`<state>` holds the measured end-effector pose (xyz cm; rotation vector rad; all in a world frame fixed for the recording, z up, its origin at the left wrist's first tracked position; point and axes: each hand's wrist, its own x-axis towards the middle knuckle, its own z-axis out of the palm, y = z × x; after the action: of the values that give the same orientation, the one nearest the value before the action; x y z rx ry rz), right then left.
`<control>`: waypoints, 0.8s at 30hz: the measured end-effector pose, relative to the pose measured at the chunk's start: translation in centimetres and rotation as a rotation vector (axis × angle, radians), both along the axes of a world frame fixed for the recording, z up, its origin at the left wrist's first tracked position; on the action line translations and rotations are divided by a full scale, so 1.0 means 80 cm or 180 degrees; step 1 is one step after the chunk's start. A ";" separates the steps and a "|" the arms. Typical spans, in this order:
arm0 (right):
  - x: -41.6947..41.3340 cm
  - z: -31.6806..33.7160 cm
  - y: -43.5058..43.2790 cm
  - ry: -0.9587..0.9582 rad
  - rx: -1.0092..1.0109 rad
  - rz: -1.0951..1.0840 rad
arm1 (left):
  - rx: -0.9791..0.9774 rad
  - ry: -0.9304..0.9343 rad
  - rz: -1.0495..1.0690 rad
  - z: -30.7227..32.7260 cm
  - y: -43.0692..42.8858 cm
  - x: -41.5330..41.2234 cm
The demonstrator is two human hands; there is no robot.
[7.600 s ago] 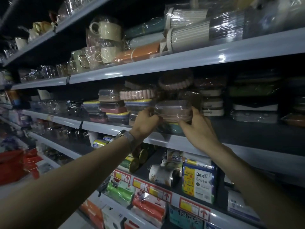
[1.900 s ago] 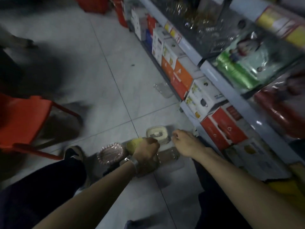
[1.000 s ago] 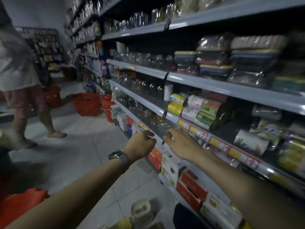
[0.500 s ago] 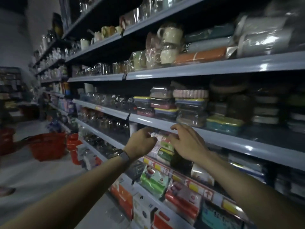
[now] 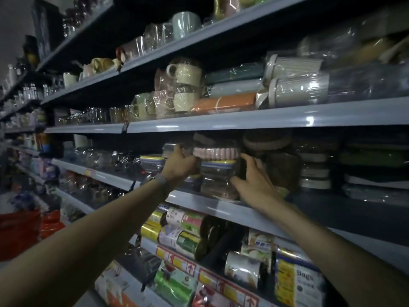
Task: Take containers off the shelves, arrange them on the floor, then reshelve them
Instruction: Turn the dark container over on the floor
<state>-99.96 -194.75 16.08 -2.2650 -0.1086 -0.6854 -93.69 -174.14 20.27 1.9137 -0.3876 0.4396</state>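
Both hands up on one stack of boxes on the middle shelf. Left hand at 9 o'clock of the stack, fingers curled, gripping its left side, thumb pointing up. One watch on that wrist. Right hand at 3 o'clock of the stack, fingers spread but wrapped round the right side, thumb on the front, holding it too.

Three boxes counted in the stack: one pink ribbed box on top, one clear box with a yellow lid in the middle, one clear box at the bottom, sitting on the shelf.

Far off at 8 o'clock: red baskets, too blurry to count. At 12 o'clock, on the shelf above: wrapped mugs, too bunched to count, then three long wrapped rolls, then two grey ribbed tubs. At 5 o'clock, down low: one blue and yellow box with "Bags" on it.
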 end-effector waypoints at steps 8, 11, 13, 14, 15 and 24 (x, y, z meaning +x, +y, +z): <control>0.038 0.027 0.012 0.0380 0.0509 0.0305 | -0.0179 0.0048 -0.0210 -0.012 -0.005 0.032; 0.047 0.031 0.014 0.0347 0.0674 0.0224 | -0.0210 0.0127 -0.0310 -0.012 -0.007 0.032; 0.051 0.032 0.013 0.0357 0.0723 0.0236 | -0.0183 0.0132 -0.0375 -0.010 -0.008 0.029; 0.050 0.032 0.012 0.0371 0.0761 0.0267 | -0.0173 0.0142 -0.0455 -0.009 -0.009 0.027; 0.049 0.032 0.011 0.0369 0.0798 0.0291 | -0.0155 0.0153 -0.0552 -0.008 -0.009 0.024; 0.033 0.030 0.010 0.0250 0.1090 0.0487 | -0.0651 0.0260 -0.0663 -0.010 -0.013 0.022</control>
<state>-97.31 -193.93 18.47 -1.9294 -0.1157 -0.4918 -91.93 -175.19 19.51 1.6674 -0.4647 0.2524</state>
